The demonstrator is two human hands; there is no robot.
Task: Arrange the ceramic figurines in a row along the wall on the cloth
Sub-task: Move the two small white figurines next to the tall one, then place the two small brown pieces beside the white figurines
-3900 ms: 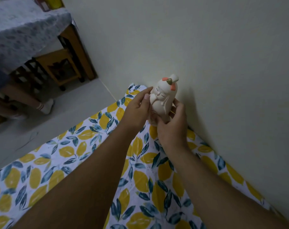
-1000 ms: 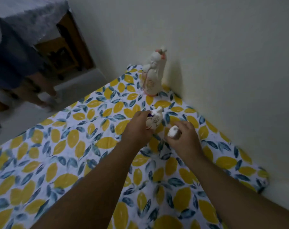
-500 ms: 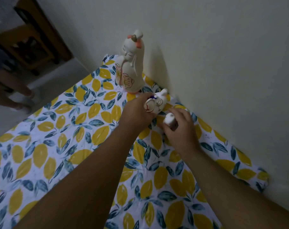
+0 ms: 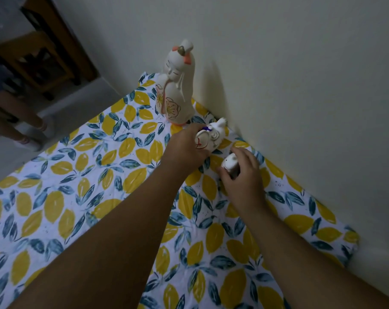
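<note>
On the cloth (image 4: 82, 197), the tall figurine (image 4: 178, 90) stands by the wall (image 4: 278, 63) at 12 o'clock; two smaller figurines (image 4: 211, 137) (image 4: 229, 163) follow toward 4 o'clock, seemingly just apart

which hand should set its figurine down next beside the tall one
Left. The left hand holds the mid-sized figurine right beside the tall figurine, near the wall; the right hand with its small figurine sits farther along.
</note>
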